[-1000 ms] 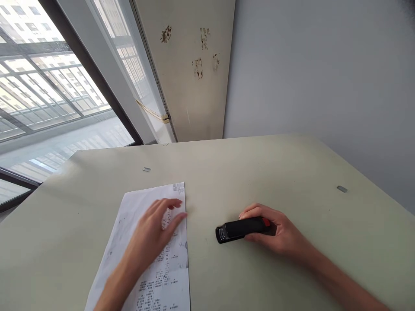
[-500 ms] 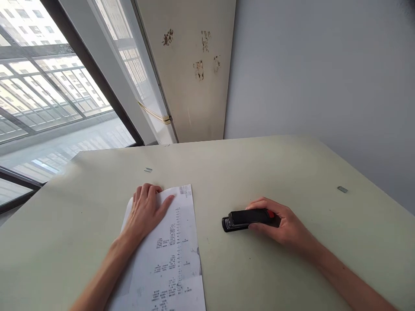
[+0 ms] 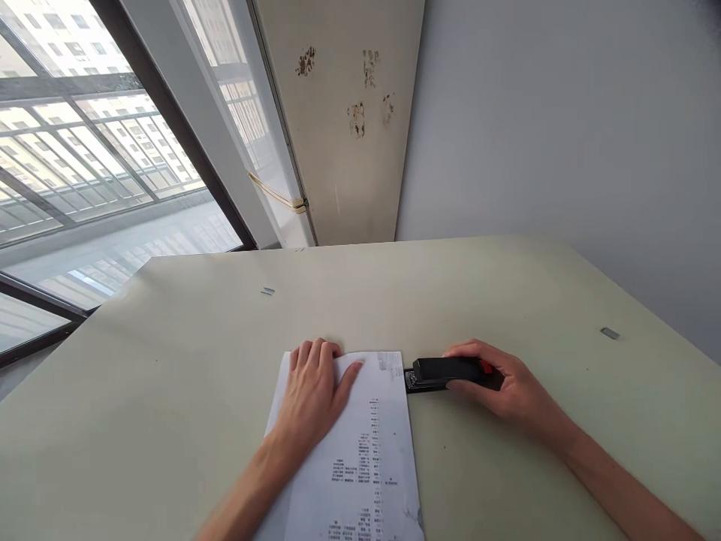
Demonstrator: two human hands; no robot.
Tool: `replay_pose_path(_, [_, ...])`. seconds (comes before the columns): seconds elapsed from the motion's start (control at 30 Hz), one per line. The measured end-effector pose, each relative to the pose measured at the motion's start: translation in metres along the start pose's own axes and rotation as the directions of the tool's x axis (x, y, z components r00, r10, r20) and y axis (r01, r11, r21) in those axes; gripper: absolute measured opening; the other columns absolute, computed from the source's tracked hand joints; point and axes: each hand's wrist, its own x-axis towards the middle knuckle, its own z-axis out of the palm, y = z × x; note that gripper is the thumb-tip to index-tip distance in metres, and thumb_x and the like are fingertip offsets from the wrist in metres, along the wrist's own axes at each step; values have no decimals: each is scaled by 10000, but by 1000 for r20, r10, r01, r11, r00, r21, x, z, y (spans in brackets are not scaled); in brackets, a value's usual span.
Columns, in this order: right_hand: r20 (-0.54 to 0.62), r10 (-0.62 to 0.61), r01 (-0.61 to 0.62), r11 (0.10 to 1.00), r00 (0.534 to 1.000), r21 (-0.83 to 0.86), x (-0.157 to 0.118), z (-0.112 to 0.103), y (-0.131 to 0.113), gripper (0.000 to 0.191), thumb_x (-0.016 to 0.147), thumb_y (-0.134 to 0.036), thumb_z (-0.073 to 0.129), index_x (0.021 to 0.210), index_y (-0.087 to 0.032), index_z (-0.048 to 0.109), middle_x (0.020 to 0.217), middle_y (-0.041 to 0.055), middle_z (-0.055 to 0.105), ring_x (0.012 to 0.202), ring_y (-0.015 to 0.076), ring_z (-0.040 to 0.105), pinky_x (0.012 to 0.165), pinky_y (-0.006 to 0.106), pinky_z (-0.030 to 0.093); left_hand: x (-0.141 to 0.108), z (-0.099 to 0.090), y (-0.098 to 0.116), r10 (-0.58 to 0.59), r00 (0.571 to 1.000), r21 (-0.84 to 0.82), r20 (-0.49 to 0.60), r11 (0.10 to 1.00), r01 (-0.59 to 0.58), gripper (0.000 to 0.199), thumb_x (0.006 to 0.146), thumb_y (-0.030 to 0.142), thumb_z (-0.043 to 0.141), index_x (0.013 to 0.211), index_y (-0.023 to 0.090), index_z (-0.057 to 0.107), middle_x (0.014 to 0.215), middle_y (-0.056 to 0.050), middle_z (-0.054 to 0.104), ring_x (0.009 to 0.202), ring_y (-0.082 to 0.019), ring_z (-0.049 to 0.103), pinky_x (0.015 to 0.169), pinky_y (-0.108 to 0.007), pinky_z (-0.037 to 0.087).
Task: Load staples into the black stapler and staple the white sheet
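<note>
Printed sheets of paper (image 3: 360, 451) lie on the table, their text facing up. My left hand (image 3: 315, 383) grips them at the far edge. Its fingers bend over that edge with their tips hidden, and the thumb lies on the printed side. In my right hand (image 3: 496, 376) is a black stapler (image 3: 444, 370) with a red patch at its rear. The thumb and fingers close around its sides. Its front end points left, and the tip of its base meets the papers' right edge near the far corner. Whether the tip reaches under the sheets I cannot tell.
Small strips of staples (image 3: 267, 291) lie on the pale table (image 3: 197, 361) at the far left. Another grey strip (image 3: 609, 333) is near the right edge. Behind the table stand a grey wall (image 3: 535, 128), a stained cream panel (image 3: 349, 173) and a window (image 3: 84, 143).
My left hand has slid the papers to the right and slightly nearer, up to the stapler's front. The stapler, still in my right hand, appears slightly further right as the view shifts.
</note>
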Motion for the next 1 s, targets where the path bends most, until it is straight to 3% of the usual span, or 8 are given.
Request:
replay_pose_path(0.33, [8, 1, -1, 1000, 1000, -16, 0, 0, -1, 257, 911, -533, 742, 1039, -311, 742, 969, 0, 730, 818, 206, 618, 738, 309, 506, -8, 9, 28, -49, 999, -44, -5, 998, 49, 203, 1081, 429, 506, 1059, 227, 516, 1048, -57, 626, 952, -252, 540, 916, -462, 418])
replay_pose_path(1.0, [-28, 32, -33, 999, 999, -15, -2, 5, 2, 371, 870, -651, 725, 1003, -304, 739, 1024, 32, 758, 866, 244, 645, 745, 345, 532, -7, 11, 33, -95, 995, -81, -4, 992, 94, 187, 1065, 423, 535, 1081, 236, 542, 1075, -61, 640, 995, -262, 558, 961, -487, 418])
